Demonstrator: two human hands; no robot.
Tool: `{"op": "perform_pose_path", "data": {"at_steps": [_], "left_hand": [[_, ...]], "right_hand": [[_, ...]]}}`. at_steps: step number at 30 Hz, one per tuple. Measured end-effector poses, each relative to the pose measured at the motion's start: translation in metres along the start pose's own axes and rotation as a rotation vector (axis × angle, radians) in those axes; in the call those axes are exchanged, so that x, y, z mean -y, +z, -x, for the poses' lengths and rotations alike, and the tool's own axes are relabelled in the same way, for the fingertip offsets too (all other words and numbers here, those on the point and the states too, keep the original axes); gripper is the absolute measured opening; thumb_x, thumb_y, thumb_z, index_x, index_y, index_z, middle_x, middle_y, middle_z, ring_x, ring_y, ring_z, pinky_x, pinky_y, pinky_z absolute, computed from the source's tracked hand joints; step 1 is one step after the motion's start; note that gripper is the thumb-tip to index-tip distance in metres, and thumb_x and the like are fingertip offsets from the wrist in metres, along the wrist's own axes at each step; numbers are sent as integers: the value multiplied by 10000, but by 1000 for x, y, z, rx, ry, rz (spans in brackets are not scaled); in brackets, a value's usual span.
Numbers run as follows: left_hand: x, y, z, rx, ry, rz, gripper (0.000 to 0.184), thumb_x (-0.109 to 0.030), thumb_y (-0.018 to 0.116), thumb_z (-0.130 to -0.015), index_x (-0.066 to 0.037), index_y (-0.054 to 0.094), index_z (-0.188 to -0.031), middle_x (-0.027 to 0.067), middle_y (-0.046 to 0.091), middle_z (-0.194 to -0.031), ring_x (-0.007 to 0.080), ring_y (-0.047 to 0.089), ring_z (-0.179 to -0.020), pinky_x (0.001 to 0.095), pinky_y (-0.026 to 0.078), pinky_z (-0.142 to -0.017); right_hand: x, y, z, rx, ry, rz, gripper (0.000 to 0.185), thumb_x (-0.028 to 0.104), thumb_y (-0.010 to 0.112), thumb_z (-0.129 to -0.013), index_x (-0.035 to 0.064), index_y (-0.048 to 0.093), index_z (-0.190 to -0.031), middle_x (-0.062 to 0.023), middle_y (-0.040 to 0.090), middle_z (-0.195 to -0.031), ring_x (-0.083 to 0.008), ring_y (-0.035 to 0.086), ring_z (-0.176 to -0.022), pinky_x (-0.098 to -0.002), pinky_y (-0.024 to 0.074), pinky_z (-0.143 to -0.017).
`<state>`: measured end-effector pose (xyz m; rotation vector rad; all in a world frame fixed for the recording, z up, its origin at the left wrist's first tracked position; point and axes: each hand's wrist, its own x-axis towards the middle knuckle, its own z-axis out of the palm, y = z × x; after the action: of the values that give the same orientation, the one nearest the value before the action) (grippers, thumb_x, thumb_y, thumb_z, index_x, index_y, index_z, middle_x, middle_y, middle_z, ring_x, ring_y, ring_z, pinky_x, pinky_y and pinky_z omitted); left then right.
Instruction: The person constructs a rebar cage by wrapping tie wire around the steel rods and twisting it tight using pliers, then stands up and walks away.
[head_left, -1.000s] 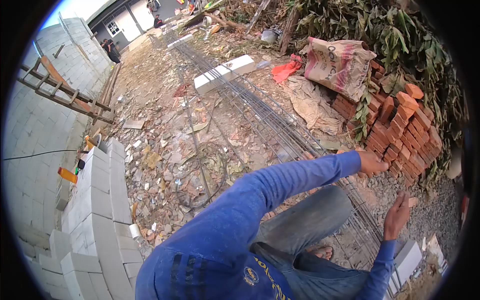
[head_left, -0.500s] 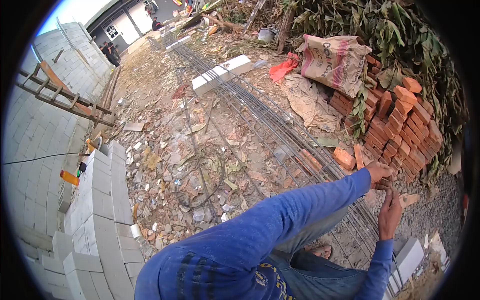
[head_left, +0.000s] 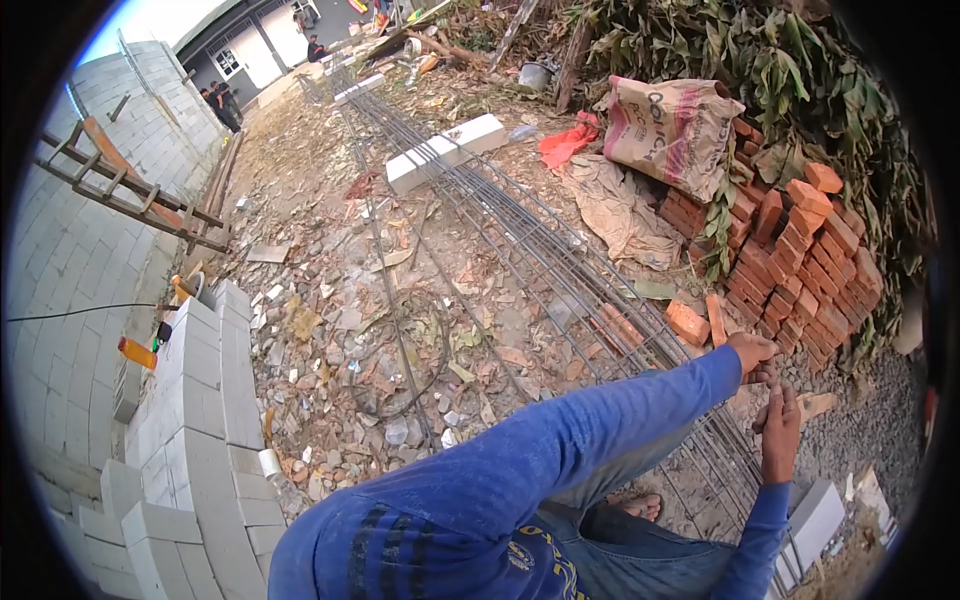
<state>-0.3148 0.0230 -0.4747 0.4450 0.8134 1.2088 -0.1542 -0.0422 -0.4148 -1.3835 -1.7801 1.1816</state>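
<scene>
My left hand (head_left: 751, 357) reaches across at the right of the head view, its fingers curled in. Close below it, my right hand (head_left: 779, 425) is raised with fingers bent and the thumb against them. Whatever either hand holds is too small or hidden to make out. Both are over the near part of a long rebar cage (head_left: 560, 250), whose thin steel bars run diagonally from the far upper left past my knees. My left sleeve covers part of the cage.
White blocks (head_left: 445, 152) prop the cage off rubble-strewn ground. Stacked red bricks (head_left: 800, 275), a cement sack (head_left: 670, 135) and gravel (head_left: 870, 420) lie to the right. Grey block stacks (head_left: 205, 400) and a wooden ladder (head_left: 130, 190) stand left. Several people are far off.
My right hand's fingers have curled in more and the hand has turned slightly. My left hand has shifted a little left and down. The surroundings look the same.
</scene>
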Motion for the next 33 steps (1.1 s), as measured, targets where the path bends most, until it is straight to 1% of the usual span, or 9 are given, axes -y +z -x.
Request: {"op": "perform_pose_path", "data": {"at_steps": [3, 11, 13, 14, 18, 19, 22, 27, 33], "left_hand": [[2, -6, -7, -50, 37, 22, 198, -196, 632, -971, -31, 654, -1078, 52, 650, -837, 168, 656, -699, 272, 579, -612], [-65, -59, 51, -40, 13, -372, 636, -392, 667, -933, 18, 467, -1377, 200, 592, -1232, 270, 677, -932, 395, 590, -748], [-121, -141, 79, -262, 139, -675, 792, -361, 663, -928, 10, 292, -1521, 220, 552, -1365, 275, 667, -1028, 396, 577, -814], [-147, -211, 74, -512, 199, -744, 725, -330, 698, -891, -8, 411, -1473, 171, 651, -1180, 218, 685, -845, 315, 577, -669], [-300, -475, 176, -1353, -36, -1480, 537, -370, 651, -890, 0, 602, -1276, 246, 639, -1245, 364, 604, -1208, 458, 491, -1003], [-314, -492, 221, -1595, 66, -1236, 498, -373, 643, -881, -43, 623, -1254, 230, 631, -1269, 376, 608, -1200, 460, 506, -980], [-387, -510, 302, -1737, -90, -1265, 695, -266, 683, -870, -93, 399, -1480, 212, 534, -1412, 361, 535, -1299, 433, 437, -1065], [-435, -498, 343, -1822, 48, -1328, 534, -268, 630, -902, -259, 479, -1414, 165, 629, -1288, 344, 597, -1222, 490, 479, -1000], [-454, -450, 345, -1893, -65, -1382, 567, -367, 564, -954, -284, 390, -1487, 134, 523, -1431, 318, 552, -1285, 502, 493, -973]], "right_hand": [[-19, 14, -7, -251, -448, 379, 285, 217, 441, -1056, -8, 606, -1113, -130, 658, -826, -235, 647, -782, -356, 502, -736], [-38, -34, -12, -248, -380, 533, 254, 188, 438, -1056, 13, 617, -1104, -117, 643, -854, -223, 610, -780, -361, 482, -734], [-49, -50, -10, -276, -328, 469, 257, 206, 436, -1061, 38, 620, -1122, -55, 588, -775, -156, 548, -668, -320, 449, -627], [-36, -61, -3, -265, -211, 387, 259, 219, 435, -1064, 50, 620, -1132, -22, 545, -740, -118, 498, -618, -295, 416, -573], [-51, -78, -6, -302, -119, 216, 272, 268, 437, -1071, 88, 613, -1174, 61, 395, -692, -24, 328, -537, -228, 280, -465], [-49, -77, -9, -302, -154, 267, 283, 255, 433, -1070, 61, 614, -1169, 46, 403, -678, -42, 354, -534, -247, 297, -470], [-43, -66, -15, -279, -189, 320, 295, 246, 430, -1069, 38, 613, -1167, 34, 404, -674, -43, 339, -517, -258, 287, -457], [-26, -45, -20, -232, -209, 473, 285, 181, 422, -1056, -24, 616, -1091, -158, 641, -1014, -251, 585, -964, -379, 443, -927], [-31, -44, -19, -228, -235, 433, 289, 189, 422, -1057, -22, 613, -1110, -151, 641, -1020, -225, 585, -971, -354, 444, -911]]}}
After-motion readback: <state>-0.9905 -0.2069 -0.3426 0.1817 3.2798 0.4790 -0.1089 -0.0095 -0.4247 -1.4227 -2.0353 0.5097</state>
